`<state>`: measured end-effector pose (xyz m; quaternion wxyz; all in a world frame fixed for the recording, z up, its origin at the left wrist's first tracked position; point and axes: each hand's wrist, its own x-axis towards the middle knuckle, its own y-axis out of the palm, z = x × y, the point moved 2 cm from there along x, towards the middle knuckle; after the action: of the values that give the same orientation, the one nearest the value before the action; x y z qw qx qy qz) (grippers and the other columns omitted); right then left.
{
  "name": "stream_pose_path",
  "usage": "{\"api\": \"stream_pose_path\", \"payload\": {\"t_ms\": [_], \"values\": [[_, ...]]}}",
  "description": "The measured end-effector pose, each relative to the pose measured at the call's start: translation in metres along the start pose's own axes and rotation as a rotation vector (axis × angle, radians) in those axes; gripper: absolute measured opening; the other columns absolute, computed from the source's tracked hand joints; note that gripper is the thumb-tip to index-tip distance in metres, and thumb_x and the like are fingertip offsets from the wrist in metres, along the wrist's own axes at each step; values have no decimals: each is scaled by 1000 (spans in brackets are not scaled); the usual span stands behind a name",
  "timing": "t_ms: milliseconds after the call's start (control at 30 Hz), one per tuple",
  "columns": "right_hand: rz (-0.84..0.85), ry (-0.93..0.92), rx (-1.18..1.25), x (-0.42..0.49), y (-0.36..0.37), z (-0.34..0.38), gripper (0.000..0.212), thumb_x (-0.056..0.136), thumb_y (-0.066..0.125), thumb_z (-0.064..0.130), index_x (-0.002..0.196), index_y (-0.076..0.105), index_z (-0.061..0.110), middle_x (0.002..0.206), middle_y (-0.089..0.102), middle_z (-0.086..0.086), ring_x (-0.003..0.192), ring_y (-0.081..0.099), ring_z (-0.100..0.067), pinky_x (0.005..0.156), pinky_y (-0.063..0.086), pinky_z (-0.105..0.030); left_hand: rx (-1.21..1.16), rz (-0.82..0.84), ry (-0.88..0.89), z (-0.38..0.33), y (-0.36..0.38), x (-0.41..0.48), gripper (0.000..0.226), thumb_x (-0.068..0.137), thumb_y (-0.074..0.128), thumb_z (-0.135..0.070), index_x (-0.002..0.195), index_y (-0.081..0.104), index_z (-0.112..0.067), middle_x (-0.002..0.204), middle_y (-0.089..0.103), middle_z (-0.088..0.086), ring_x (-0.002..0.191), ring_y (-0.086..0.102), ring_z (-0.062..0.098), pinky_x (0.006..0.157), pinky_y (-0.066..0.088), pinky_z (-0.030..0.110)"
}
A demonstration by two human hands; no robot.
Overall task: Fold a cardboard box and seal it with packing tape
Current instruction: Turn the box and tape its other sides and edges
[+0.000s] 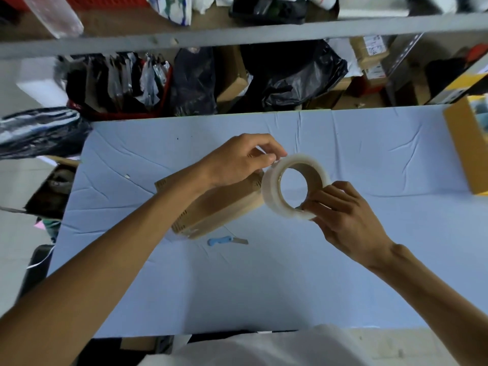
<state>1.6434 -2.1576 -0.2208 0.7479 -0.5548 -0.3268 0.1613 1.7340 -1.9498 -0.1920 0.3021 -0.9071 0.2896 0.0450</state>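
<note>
A roll of clear packing tape (272, 191) is held up in the air over the table's middle. My right hand (343, 217) grips the roll at its lower right rim. My left hand (237, 162) pinches the roll's upper left edge with thumb and fingertips. Beneath my left hand and forearm lies a small folded brown cardboard box (216, 210) on the light blue table (264, 286); its top is partly hidden by my arm.
A blue-handled utility knife (227, 241) lies just in front of the box. A yellow-brown open carton (470, 149) stands at the table's right edge. Behind the table a grey shelf (237, 35) holds black bags and parcels. Clutter sits on the floor at left.
</note>
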Motion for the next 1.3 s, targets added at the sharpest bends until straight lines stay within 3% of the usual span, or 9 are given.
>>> {"api": "stream_pose_path", "payload": {"t_ms": [133,300,367,500,633,800,900,1033,1300], "values": [[-15,-49,-81,1,0,2,24,66,73,-13,84,73,3,78,69,-9,67,64,-29,79,42,-36,55,-85,-46,-1,-2,4,13,89,64,-28,100,68,-21,102,67,-7,96,64,11,86,56,31],[6,-56,-125,0,3,2,29,61,73,-16,81,73,4,77,68,-9,68,65,-29,82,39,-34,140,-223,-104,0,-9,5,5,82,71,-24,84,71,-20,82,70,-11,77,64,1,64,47,14],[4,-52,-126,-1,3,3,28,62,71,-17,81,73,4,77,68,-9,67,65,-28,82,39,-34,145,-282,-132,1,-10,4,3,78,72,-22,79,73,-19,74,70,-10,70,65,2,60,48,15],[-38,-43,-112,1,-2,0,30,62,71,-18,82,73,3,80,70,-10,69,67,-28,81,39,-35,-79,-372,-287,7,-6,4,7,77,69,-15,74,72,-9,69,70,0,69,69,14,66,59,28],[-77,-28,-52,3,-7,-1,24,67,72,-15,84,73,2,82,70,-10,70,66,-29,79,40,-36,-509,-359,-382,10,-5,1,14,84,64,-9,73,69,-2,64,67,5,64,66,14,63,58,26],[-104,-12,30,-2,-14,-4,15,77,68,-9,87,73,1,86,69,-10,73,65,-30,78,42,-37,-835,-254,-416,15,-7,-3,11,88,62,-8,86,67,1,91,71,16,79,71,17,74,60,29],[-117,-9,71,-1,-15,-2,11,81,65,-2,88,73,1,87,70,-10,74,65,-31,76,43,-37,-988,-171,-398,17,-6,-4,10,92,56,-7,86,63,-3,110,70,16,104,67,25,91,55,32],[-135,27,161,3,-11,1,9,81,67,1,87,73,1,86,70,-8,74,63,-31,74,43,-37,-1002,-30,-189,17,-4,-2,23,97,46,-8,77,58,-5,123,66,14,119,59,28,97,49,32],[-160,59,233,4,-10,2,11,78,72,0,88,74,4,87,70,-5,78,61,-25,77,41,-34,-1074,-4,-118,34,-8,2,18,96,45,-18,87,58,-11,93,70,1,95,61,19,99,43,37]]}}
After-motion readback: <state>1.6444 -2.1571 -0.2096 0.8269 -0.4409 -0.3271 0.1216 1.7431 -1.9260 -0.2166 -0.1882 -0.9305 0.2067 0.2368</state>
